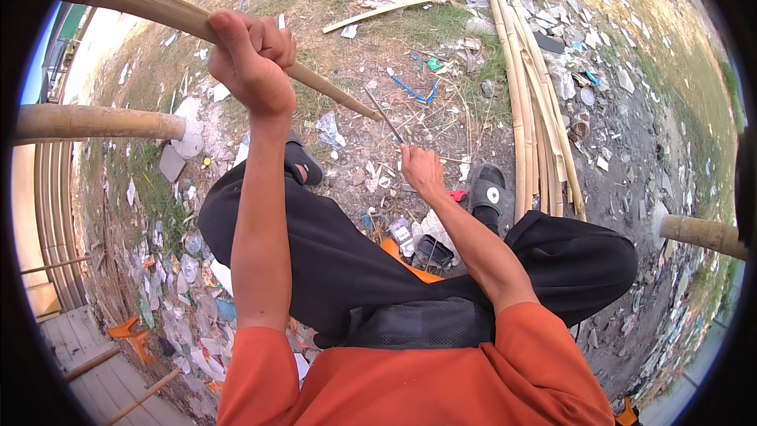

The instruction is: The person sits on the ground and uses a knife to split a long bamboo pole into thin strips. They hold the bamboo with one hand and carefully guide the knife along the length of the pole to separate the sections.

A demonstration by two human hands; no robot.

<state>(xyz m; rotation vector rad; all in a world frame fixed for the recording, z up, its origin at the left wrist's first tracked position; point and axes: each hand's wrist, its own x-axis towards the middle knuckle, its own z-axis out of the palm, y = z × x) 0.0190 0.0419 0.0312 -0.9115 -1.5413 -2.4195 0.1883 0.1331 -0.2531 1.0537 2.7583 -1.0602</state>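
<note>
My left hand [254, 63] is wrapped round a bamboo pole [150, 6] that slants from the upper left down to the littered ground between my feet. Lower and to the right, my right hand [423, 169] is closed on a knife [385, 117]. Its long, narrow dark blade points up and left, close to the pole's lower end. The knife's handle is hidden inside my fist. Thin bamboo slivers lie on the ground around the blade. My knees, in black trousers, are spread to either side.
Split bamboo strips [520, 102] lie stacked beside my right sandal [486, 189]. One curved strip [430, 1] crosses beyond them. Thick bamboo posts stand at left [102, 122] and right [702, 235]. A blue strap [414, 93], stones and plastic litter cover the ground.
</note>
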